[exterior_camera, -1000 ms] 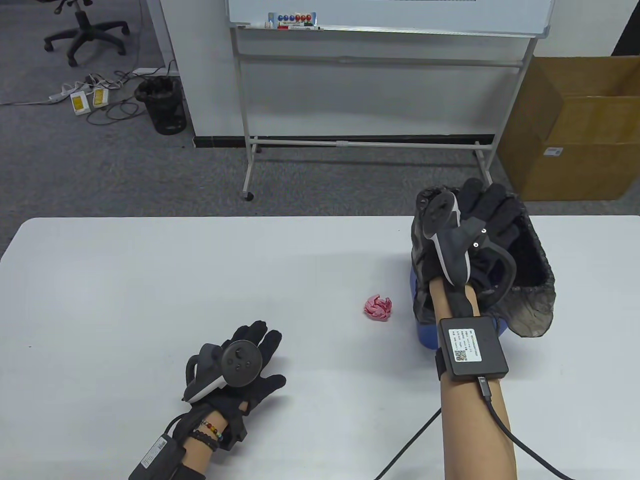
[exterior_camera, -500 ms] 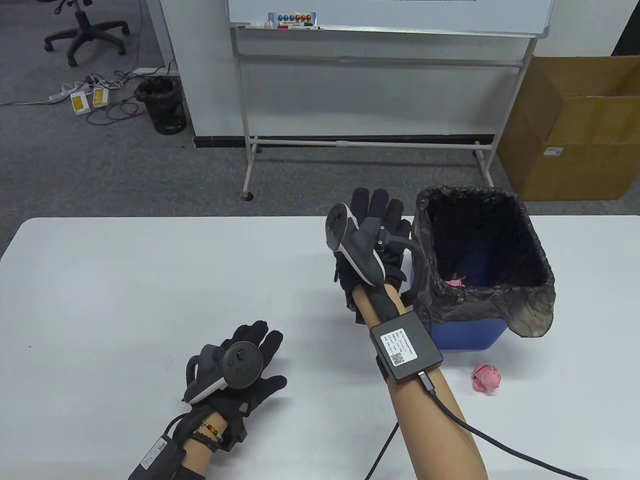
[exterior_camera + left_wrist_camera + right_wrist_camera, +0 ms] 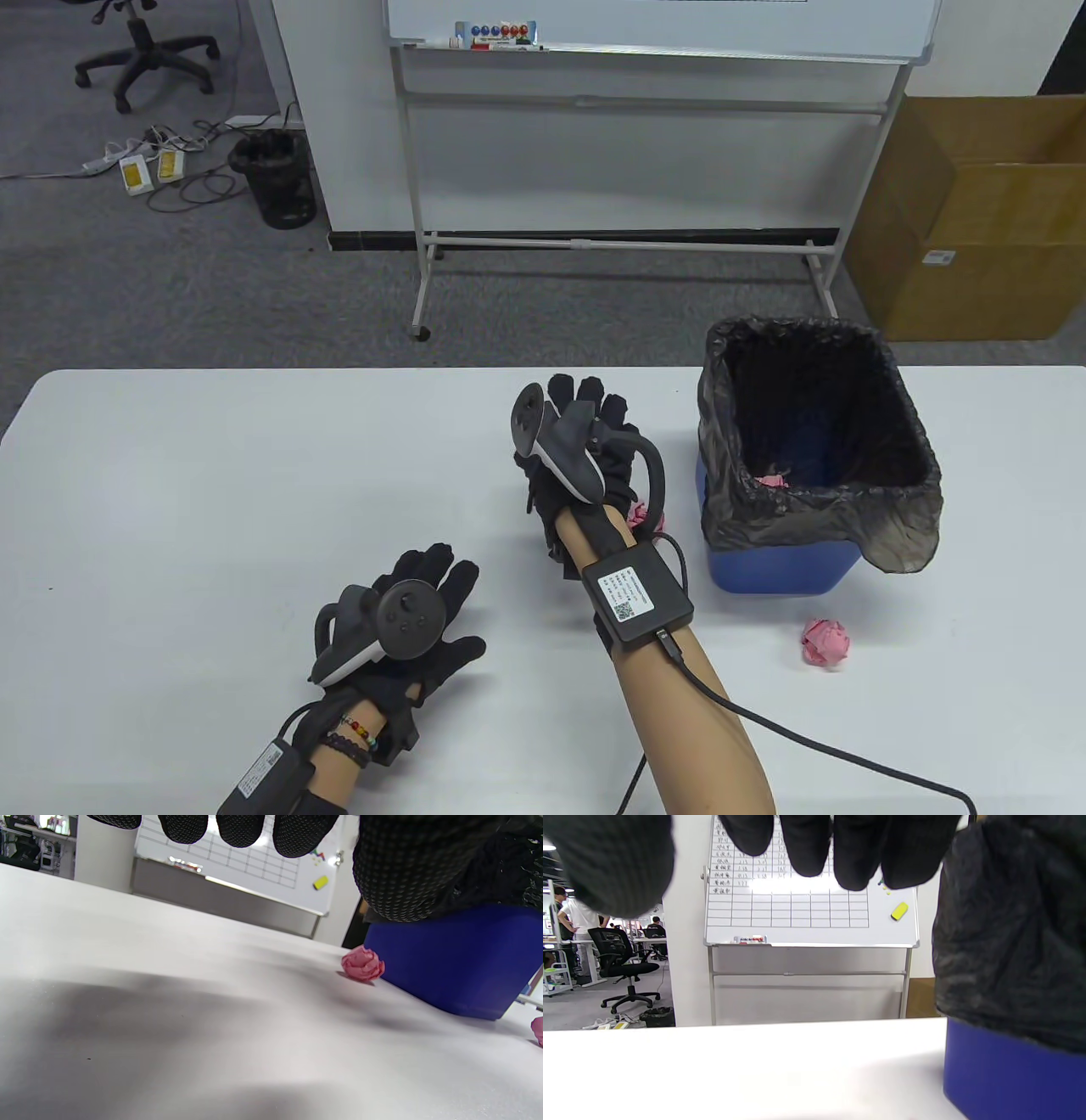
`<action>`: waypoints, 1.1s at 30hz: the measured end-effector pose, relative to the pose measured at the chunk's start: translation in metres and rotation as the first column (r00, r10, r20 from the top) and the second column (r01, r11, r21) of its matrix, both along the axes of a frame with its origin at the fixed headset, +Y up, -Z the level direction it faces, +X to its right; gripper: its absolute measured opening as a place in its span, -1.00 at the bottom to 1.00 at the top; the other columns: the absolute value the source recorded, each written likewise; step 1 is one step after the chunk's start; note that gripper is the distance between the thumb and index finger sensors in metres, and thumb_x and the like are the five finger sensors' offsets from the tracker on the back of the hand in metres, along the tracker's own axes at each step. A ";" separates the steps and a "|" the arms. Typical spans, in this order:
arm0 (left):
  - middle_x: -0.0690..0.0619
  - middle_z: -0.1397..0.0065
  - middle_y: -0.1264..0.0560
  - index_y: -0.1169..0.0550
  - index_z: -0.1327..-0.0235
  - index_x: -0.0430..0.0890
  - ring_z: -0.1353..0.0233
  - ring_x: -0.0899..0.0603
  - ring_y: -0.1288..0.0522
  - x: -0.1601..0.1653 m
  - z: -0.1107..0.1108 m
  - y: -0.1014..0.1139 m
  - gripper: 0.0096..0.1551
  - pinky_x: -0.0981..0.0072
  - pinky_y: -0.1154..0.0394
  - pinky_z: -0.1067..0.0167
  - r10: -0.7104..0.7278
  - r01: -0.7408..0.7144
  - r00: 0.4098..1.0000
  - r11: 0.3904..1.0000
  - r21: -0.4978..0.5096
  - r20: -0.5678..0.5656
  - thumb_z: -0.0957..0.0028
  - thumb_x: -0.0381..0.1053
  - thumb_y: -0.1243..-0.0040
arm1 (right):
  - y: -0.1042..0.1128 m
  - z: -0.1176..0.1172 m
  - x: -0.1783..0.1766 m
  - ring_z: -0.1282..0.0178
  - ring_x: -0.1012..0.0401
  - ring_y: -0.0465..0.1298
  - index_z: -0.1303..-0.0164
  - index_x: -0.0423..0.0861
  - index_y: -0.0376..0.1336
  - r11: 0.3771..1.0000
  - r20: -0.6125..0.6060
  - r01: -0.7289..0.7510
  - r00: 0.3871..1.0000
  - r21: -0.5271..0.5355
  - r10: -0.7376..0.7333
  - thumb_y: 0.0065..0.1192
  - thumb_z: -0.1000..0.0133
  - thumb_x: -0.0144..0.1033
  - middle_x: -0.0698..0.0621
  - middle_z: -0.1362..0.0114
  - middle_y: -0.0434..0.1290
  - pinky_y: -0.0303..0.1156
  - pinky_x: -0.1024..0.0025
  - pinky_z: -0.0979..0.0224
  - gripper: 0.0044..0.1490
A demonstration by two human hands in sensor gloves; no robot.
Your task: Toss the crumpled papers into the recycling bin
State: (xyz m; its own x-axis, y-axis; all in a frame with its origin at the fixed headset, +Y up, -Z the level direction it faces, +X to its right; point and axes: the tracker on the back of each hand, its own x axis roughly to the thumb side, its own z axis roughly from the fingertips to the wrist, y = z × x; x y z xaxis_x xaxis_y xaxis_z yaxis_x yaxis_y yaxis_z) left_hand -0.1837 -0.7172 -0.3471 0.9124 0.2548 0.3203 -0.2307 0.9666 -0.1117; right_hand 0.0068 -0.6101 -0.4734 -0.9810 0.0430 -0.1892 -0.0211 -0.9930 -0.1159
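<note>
A blue recycling bin [image 3: 776, 570] lined with a black bag [image 3: 721, 424] stands on the white table [image 3: 212, 475] at the right. A pink crumpled paper [image 3: 772, 480] lies inside it. A second pink paper ball [image 3: 640, 513] lies on the table just left of the bin, partly hidden by my right wrist; the left wrist view shows it free on the table [image 3: 362, 964]. My right hand [image 3: 585, 416] hovers over it, open and empty, fingers [image 3: 814, 849] hanging loose. A third pink ball [image 3: 825, 643] lies in front of the bin. My left hand [image 3: 424, 611] rests flat, fingers spread.
A whiteboard on a wheeled stand [image 3: 628, 242] stands beyond the table's far edge. A cardboard box [image 3: 976, 229] sits on the floor at the back right. A cable [image 3: 806, 739] trails from my right forearm across the table's front.
My right hand has moved from over the bin leftward and down to the pink ball beside the bin. A pink paper now shows inside the bin. The left hand has not moved.
</note>
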 end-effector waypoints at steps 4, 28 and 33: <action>-0.17 -0.78 0.01 -0.18 -0.62 0.00 -0.71 -0.45 -0.01 0.000 0.000 0.000 0.02 -0.47 -0.08 -0.48 -0.007 0.007 1.000 1.000 -0.004 -0.002 0.06 0.29 -0.32 | -0.024 -0.011 0.004 -0.74 -0.07 0.22 -0.65 0.16 -0.10 0.999 0.030 -0.011 0.999 -0.051 0.013 0.34 0.17 0.29 -0.01 -0.76 0.08 0.30 -0.04 -0.59 0.22; -0.17 -0.78 0.01 -0.18 -0.62 0.01 -0.71 -0.45 0.00 0.002 -0.001 0.000 0.03 -0.47 -0.07 -0.48 -0.039 0.039 0.999 0.999 -0.014 -0.004 0.07 0.29 -0.32 | -0.133 -0.043 0.054 -0.70 -0.15 0.29 -0.61 0.27 -0.07 0.937 0.209 -0.068 0.967 -0.343 0.146 0.40 0.12 0.13 0.00 -0.76 0.03 0.39 -0.07 -0.53 0.11; -0.16 -0.78 0.01 -0.18 -0.62 0.01 -0.71 -0.45 0.00 0.002 -0.001 0.001 0.03 -0.48 -0.07 -0.48 -0.039 0.039 0.999 0.999 -0.015 -0.005 0.07 0.29 -0.32 | -0.132 -0.041 0.057 -0.57 -0.02 0.45 -0.54 0.22 0.13 0.953 0.223 -0.104 0.960 -0.285 0.172 0.47 0.11 -0.05 0.02 -0.68 0.22 0.55 0.20 -0.42 -0.04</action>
State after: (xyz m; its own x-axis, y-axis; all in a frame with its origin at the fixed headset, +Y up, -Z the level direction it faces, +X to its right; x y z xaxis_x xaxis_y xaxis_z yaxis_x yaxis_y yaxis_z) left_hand -0.1821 -0.7166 -0.3478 0.9233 0.2237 0.3121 -0.1935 0.9731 -0.1250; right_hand 0.0637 -0.7419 -0.5140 -0.8965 -0.1751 -0.4071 0.1137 -0.9788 0.1707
